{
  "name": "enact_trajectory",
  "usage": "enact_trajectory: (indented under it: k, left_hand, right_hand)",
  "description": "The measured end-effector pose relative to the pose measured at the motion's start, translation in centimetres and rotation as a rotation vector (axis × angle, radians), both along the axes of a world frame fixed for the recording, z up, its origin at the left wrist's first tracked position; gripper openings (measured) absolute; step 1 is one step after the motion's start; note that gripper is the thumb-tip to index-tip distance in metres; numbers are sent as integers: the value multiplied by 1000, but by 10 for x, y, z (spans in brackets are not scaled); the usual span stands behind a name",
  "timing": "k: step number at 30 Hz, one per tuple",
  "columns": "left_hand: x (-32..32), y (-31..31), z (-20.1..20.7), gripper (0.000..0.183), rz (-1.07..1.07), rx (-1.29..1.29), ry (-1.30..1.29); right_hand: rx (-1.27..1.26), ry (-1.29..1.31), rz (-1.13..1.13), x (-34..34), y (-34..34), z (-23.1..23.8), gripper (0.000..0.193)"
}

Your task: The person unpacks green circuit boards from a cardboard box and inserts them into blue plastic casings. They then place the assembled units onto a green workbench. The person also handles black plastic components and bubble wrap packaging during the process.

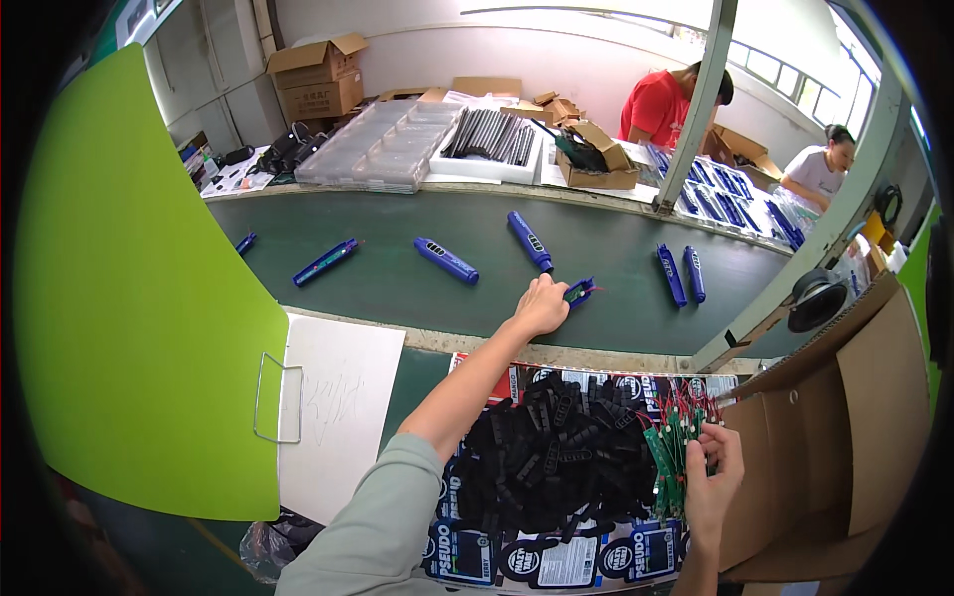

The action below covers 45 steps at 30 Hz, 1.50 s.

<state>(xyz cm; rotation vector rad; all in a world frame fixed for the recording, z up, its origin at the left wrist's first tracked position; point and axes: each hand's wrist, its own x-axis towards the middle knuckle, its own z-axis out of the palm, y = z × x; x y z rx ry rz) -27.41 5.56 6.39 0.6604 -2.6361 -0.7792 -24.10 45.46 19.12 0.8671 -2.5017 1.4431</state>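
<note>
My left hand [542, 304] reaches over the green conveyor belt, its fingers closed on an open blue plastic casing [580, 293] with a green board and a red wire in it. Just beyond lies a closed blue casing [529, 241]. On the bench at the right, my right hand [714, 479] has its fingers curled at a pile of green circuit boards [668, 459] with red wires and seems to pinch one of them. Beside that pile, between my arms, lies a heap of small black plastic parts [556, 452].
More blue casings [446, 261] are spread along the belt [388, 214]. An open cardboard box [805, 447] stands at the right, close to my right hand. A green panel [149, 298] and a white sheet [338, 407] are at the left. Two people work beyond the belt.
</note>
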Motion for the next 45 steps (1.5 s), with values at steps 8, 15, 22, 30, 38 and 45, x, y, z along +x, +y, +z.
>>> enact_trajectory:
  k: [8, 15, 22, 30, 38, 45]
  left_hand:
    - [23, -31, 26, 24, -79, -232, 419]
    - [84, -168, -5, 60, 898, -387, -103]
    - [99, -208, -11, 78, 845, -48, -312]
    - [138, -224, -20, 50, 702, -162, -169]
    - [140, -80, 51, 39, 184, 832, 654]
    - [140, 69, 91, 52, -143, 1032, 698]
  right_hand:
    - [-100, -68, -95, -28, 29, -17, 21]
    - [148, 11, -46, -29, 30, -12, 19]
    - [420, 339, 312, -9, -11, -16, 20]
    - [634, 478, 427, -11, -42, -36, 9]
    - [364, 278, 323, -5, -43, -21, 13]
    - [22, 184, 381, -8, -68, 20, 18]
